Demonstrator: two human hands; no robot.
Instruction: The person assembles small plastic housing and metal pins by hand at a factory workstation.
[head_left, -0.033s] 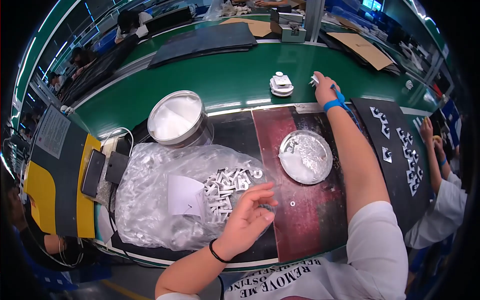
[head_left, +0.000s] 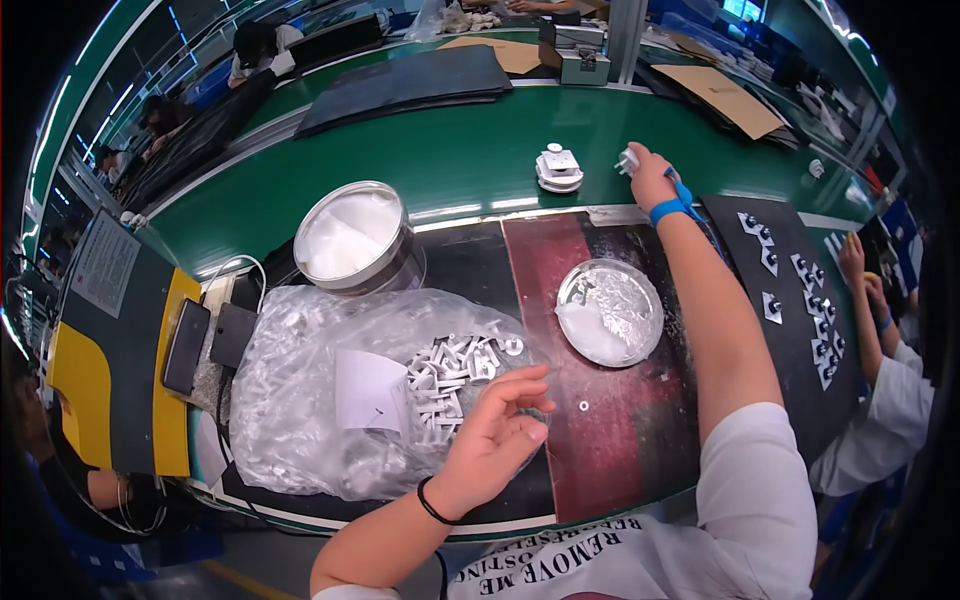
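Out over the green surface, my right hand (head_left: 652, 178) pinches a small white plastic piece with prongs (head_left: 628, 162) between its fingertips. A blue band circles that wrist. Left of this hand stands a short stack of white plastic parts (head_left: 558, 170) on the green surface. My left hand (head_left: 497, 432) is open, its fingers loosely bent and apart, beside a clear plastic bag (head_left: 300, 400). Small white plastic parts (head_left: 445, 385) show in the bag's mouth. I see nothing in the left hand. Between the hands lies a round shiny dish (head_left: 640, 310) with white material in it.
A clear round tub (head_left: 375, 275) with white lining stands behind the bag. At right, a black board (head_left: 745, 225) carries several small white-and-black parts. A phone (head_left: 186, 345) leans at left. A small white ring (head_left: 584, 406) lies on the mat. Another person's hands (head_left: 853, 258) show far right.
The white piece in my right hand is tilted and shows more of itself. The white stack sits slightly further left in the picture. My left hand is unchanged.
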